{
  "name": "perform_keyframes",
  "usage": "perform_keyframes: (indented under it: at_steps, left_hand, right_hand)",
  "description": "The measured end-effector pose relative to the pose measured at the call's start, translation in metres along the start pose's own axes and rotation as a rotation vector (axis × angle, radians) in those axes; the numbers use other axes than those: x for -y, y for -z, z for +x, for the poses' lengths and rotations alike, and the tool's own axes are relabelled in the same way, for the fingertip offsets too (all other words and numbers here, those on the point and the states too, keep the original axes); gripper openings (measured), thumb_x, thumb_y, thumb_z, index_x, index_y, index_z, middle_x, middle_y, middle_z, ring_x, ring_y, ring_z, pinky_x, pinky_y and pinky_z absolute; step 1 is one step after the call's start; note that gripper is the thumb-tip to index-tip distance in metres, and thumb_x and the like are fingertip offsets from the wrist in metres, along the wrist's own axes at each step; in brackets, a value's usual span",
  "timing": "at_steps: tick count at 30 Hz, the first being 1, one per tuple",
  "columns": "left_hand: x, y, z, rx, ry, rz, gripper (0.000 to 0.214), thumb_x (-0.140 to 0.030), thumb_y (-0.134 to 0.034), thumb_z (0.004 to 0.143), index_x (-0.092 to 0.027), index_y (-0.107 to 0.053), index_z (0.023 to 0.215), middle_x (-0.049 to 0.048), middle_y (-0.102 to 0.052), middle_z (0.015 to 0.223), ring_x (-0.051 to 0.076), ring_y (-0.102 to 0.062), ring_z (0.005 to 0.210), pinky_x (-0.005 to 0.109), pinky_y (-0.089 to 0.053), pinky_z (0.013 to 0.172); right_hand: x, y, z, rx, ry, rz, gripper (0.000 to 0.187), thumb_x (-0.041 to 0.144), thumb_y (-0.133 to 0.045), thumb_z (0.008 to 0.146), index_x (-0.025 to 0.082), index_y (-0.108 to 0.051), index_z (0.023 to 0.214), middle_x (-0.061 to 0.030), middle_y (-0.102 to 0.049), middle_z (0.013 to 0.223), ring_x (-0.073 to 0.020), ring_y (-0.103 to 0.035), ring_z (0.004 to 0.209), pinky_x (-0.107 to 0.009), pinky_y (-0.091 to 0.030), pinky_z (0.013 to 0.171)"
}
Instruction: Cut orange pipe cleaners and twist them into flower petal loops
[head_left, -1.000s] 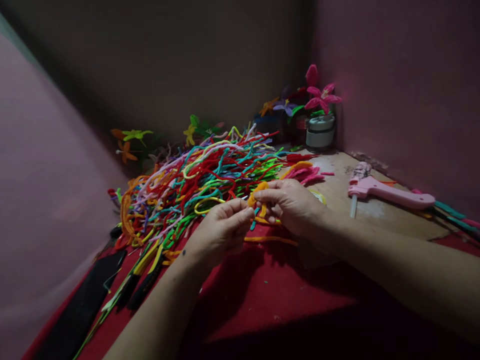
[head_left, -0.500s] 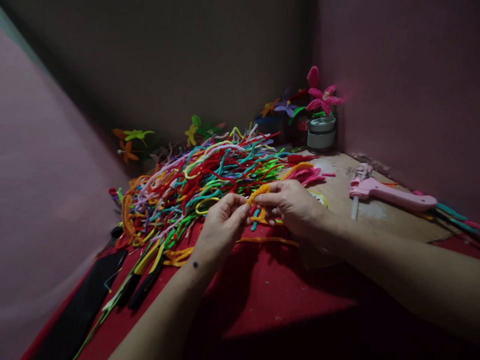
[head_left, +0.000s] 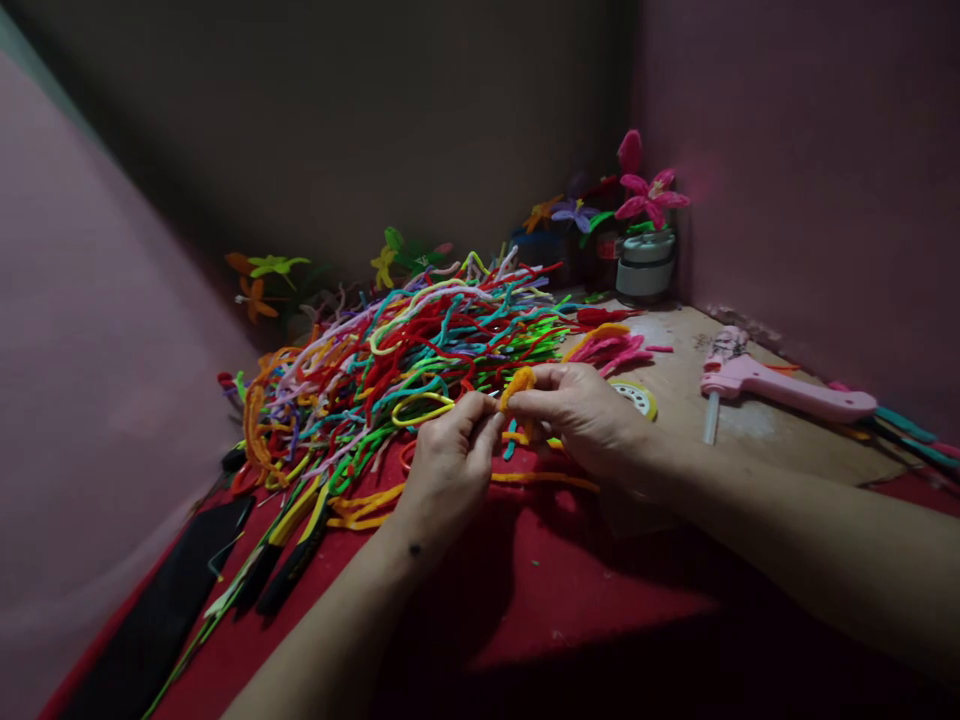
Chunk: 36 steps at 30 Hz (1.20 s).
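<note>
Between my two hands is a folded orange pipe cleaner point(head_left: 517, 385). My right hand point(head_left: 581, 405) pinches it between thumb and fingers from the right. The fingers of my left hand point(head_left: 461, 445) are closed at its lower left end, thumb against forefinger. Part of the orange piece hangs down behind my right fingers, where it is mostly hidden. Right behind my hands lies a big heap of pipe cleaners point(head_left: 420, 340) in many colours. A loose orange pipe cleaner point(head_left: 547, 479) stretches across the red cloth below my hands.
A pink glue gun point(head_left: 795, 390) rests on a board point(head_left: 787, 455) at the right. Beside my right hand is a round yellow-rimmed reel point(head_left: 637, 398). Yellow-and-black pliers point(head_left: 296, 545) and a dark flat object point(head_left: 165, 610) lie at left. A pink flower point(head_left: 651, 198) stands in a pot point(head_left: 645, 265).
My left hand has turned and shifted slightly down and right. The orange pipe cleaner now shows as a tighter, more upright loop in my right fingers.
</note>
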<state>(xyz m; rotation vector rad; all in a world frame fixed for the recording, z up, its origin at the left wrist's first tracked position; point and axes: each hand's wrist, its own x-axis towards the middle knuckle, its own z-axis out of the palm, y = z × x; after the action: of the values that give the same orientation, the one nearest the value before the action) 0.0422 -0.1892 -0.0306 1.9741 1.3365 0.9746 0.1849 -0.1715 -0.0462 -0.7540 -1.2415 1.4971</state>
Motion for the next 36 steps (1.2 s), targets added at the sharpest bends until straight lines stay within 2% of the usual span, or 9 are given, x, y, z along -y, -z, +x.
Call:
perform_keyframes:
  at_steps: [4,10,14,18,22,24,28,32,36]
  left_hand:
    - [-0.002,0.003,0.002,0.157,0.176,-0.268,0.018,-0.032,-0.050,0.077,-0.016,-0.051,0.069,-0.0057,-0.041,0.052,0.005,-0.029,0.042,0.018,-0.024,0.042]
    - [-0.001,-0.002,-0.001,0.032,0.052,-0.111,0.018,-0.031,-0.052,0.075,-0.015,-0.055,0.067,-0.0020,-0.050,0.059,0.007,-0.040,0.052,0.018,-0.032,0.049]
    - [-0.002,-0.003,0.001,0.069,0.129,-0.138,0.017,-0.027,-0.050,0.074,-0.015,-0.053,0.062,-0.0036,-0.047,0.053,0.005,-0.036,0.045,0.017,-0.029,0.043]
    - [-0.003,0.000,0.004,0.140,0.287,-0.345,0.016,-0.021,-0.050,0.071,-0.015,-0.047,0.056,-0.0060,-0.038,0.046,0.003,-0.027,0.038,0.016,-0.021,0.037]
    - [0.001,0.002,0.005,0.223,0.394,-0.642,0.009,-0.020,-0.052,0.068,-0.016,-0.048,0.062,-0.0077,-0.036,0.046,0.001,-0.019,0.034,0.016,-0.014,0.034]
    - [0.003,0.004,0.005,0.224,0.374,-0.689,0.012,-0.024,-0.054,0.070,-0.016,-0.049,0.063,-0.0073,-0.038,0.046,0.001,-0.020,0.033,0.016,-0.014,0.034]
    - [0.002,0.006,0.006,0.126,0.306,-0.568,0.019,-0.031,-0.058,0.070,-0.015,-0.051,0.065,-0.0060,-0.043,0.048,0.001,-0.029,0.035,0.015,-0.019,0.035]
    - [0.001,0.006,0.008,0.024,0.231,-0.434,0.012,-0.026,-0.055,0.072,-0.014,-0.053,0.068,-0.0053,-0.047,0.051,0.002,-0.034,0.038,0.014,-0.026,0.038]
    - [0.003,0.004,0.007,-0.035,0.176,-0.389,0.008,-0.023,-0.054,0.072,-0.015,-0.054,0.072,-0.0053,-0.049,0.053,0.002,-0.036,0.037,0.015,-0.028,0.036]
  right_hand:
    - [0.000,-0.001,-0.002,0.041,-0.006,0.009,0.004,0.016,-0.051,0.067,0.015,-0.054,0.065,0.0039,-0.051,0.051,-0.0057,-0.042,0.038,-0.018,-0.034,0.037]
    - [-0.003,0.001,0.001,-0.006,-0.021,-0.068,0.004,0.013,-0.051,0.064,0.015,-0.054,0.062,0.0043,-0.049,0.048,-0.0054,-0.041,0.038,-0.017,-0.031,0.035]
    - [-0.001,0.000,-0.001,-0.010,-0.037,-0.122,0.004,0.013,-0.051,0.064,0.014,-0.055,0.062,0.0046,-0.049,0.046,-0.0055,-0.040,0.036,-0.017,-0.030,0.034]
    - [0.000,-0.002,-0.003,-0.011,-0.011,-0.133,0.004,0.013,-0.052,0.066,0.014,-0.055,0.064,0.0042,-0.050,0.049,-0.0048,-0.040,0.038,-0.017,-0.030,0.035]
    - [-0.001,0.000,-0.002,0.021,-0.034,-0.079,0.005,0.017,-0.056,0.067,0.013,-0.057,0.064,0.0029,-0.053,0.052,-0.0052,-0.042,0.040,-0.017,-0.033,0.036]
    - [-0.002,0.002,0.000,0.029,-0.049,-0.028,0.008,0.021,-0.059,0.067,0.013,-0.058,0.065,0.0021,-0.054,0.053,-0.0053,-0.043,0.040,-0.017,-0.035,0.037]
    - [-0.004,0.007,0.005,0.078,-0.104,0.098,0.015,0.025,-0.065,0.065,0.013,-0.057,0.070,-0.0002,-0.057,0.060,-0.0063,-0.047,0.044,-0.018,-0.039,0.039]
    - [-0.003,0.010,0.006,0.131,-0.180,0.191,0.016,0.012,-0.068,0.059,0.012,-0.058,0.070,-0.0032,-0.061,0.067,-0.0107,-0.057,0.056,-0.024,-0.048,0.053]
    - [-0.005,0.010,0.005,0.116,-0.166,0.196,0.014,0.016,-0.068,0.063,0.011,-0.059,0.072,-0.0020,-0.060,0.065,-0.0090,-0.056,0.052,-0.025,-0.050,0.055]
